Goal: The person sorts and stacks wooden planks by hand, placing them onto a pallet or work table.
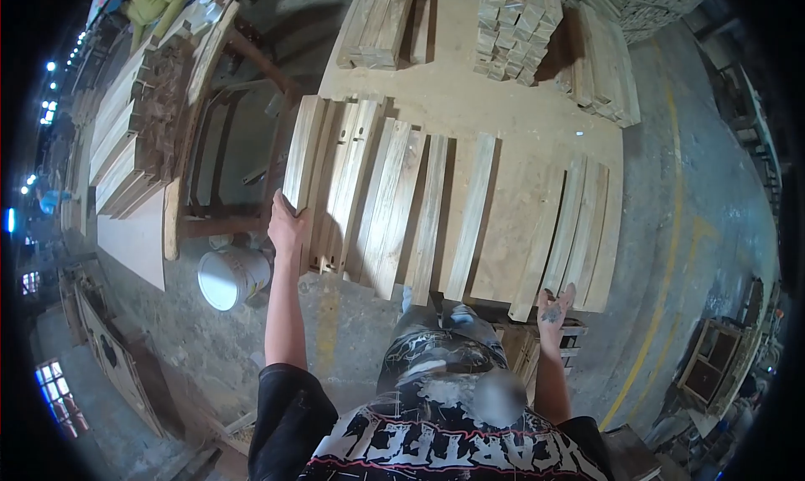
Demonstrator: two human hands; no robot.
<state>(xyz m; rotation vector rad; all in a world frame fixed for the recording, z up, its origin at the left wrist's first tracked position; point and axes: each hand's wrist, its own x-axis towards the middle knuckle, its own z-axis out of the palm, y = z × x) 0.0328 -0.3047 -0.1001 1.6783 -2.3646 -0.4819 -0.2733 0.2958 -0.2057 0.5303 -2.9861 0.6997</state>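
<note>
My left hand (287, 223) is closed on the left edge of a thick wooden plank (303, 150), the outermost of a row lying side by side on a pale board. Beside it lie planks with dark slots (345, 179) and several plain ones (390, 200). At the right, my right hand (553, 306) has its thumb and fingers apart around the near end of a wooden strip (568, 225). Neighbouring strips (541, 246) lie close against it. A single strip (474, 217) lies apart in the middle of the row. Some fingertips are hidden by the wood.
Stacks of cut timber (518, 28) stand at the far side of the pale board (453, 104). At the left are a wooden rack (172, 204) with stacked planks and a white bucket (226, 278). A yellow line (671, 196) runs along the floor at the right.
</note>
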